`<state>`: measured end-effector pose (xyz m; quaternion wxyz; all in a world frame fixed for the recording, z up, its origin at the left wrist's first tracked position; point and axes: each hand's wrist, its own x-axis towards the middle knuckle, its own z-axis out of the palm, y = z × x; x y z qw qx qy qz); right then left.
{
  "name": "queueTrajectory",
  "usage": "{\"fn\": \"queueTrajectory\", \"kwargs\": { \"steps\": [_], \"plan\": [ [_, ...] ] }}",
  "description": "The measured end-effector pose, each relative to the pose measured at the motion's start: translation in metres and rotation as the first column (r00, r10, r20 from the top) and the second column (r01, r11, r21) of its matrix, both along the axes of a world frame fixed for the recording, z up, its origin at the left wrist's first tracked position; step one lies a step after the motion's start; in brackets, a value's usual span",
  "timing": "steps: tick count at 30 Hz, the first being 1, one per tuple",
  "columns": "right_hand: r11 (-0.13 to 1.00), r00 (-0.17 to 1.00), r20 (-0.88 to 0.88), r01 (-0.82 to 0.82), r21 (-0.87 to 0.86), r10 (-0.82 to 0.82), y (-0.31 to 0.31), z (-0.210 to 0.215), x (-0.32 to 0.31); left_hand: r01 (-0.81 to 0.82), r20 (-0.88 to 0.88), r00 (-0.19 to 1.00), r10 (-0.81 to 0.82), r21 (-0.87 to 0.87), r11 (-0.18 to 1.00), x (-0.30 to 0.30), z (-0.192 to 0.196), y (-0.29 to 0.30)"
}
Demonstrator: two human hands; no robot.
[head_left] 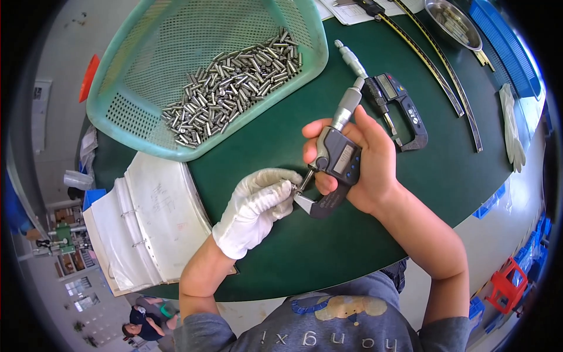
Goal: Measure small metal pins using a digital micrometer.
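My left hand [255, 205], in a white glove, pinches a small metal pin [295, 188] between thumb and fingertips. The pin sits at the measuring jaws of a digital micrometer [337, 167], and most of it is hidden by the glove. Bare, my right hand [373, 155] wraps round the micrometer's dark frame, its silver thimble pointing up and away. Whether the jaws touch the pin I cannot tell. Beyond my right hand a second digital micrometer [413, 120] lies on the green table [258, 264]. A green plastic basket [193, 154] at the far left holds many similar metal pins [234, 88].
An open ring binder [158, 217] lies left of my left hand. At the far right are calipers [422, 53], a metal bowl [448, 26], a blue basket [510, 47] and a white glove [511, 129]. Another person [146, 320] is at lower left; a red stool [505, 284] stands lower right.
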<state>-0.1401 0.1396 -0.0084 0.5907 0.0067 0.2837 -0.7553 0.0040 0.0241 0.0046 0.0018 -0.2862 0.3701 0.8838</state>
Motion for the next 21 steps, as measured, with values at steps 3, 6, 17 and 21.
{"fn": "queueTrajectory", "kwargs": {
  "steps": [3,6,17,21],
  "plan": [
    [1.000,1.000,-0.005,0.017,-0.007,-0.017,0.0004,-0.0002,0.0004,-0.016,0.005,1.000,0.016,-0.006,1.000,-0.0003,0.0004,0.0015],
    [1.000,1.000,-0.011,0.026,-0.006,-0.026,0.0006,-0.0005,0.0009,-0.019,0.009,1.000,0.019,-0.029,0.999,-0.0003,0.0007,0.0016],
    [0.999,0.999,-0.045,0.027,-0.018,-0.028,0.0006,-0.0009,0.0023,-0.041,0.046,0.998,0.047,-0.117,0.992,-0.0004,0.0022,0.0043],
    [1.000,0.999,-0.048,0.018,-0.019,-0.019,0.0002,-0.0004,0.0022,-0.038,0.063,0.997,0.051,-0.186,0.982,-0.0011,0.0032,0.0059]
  ]
}}
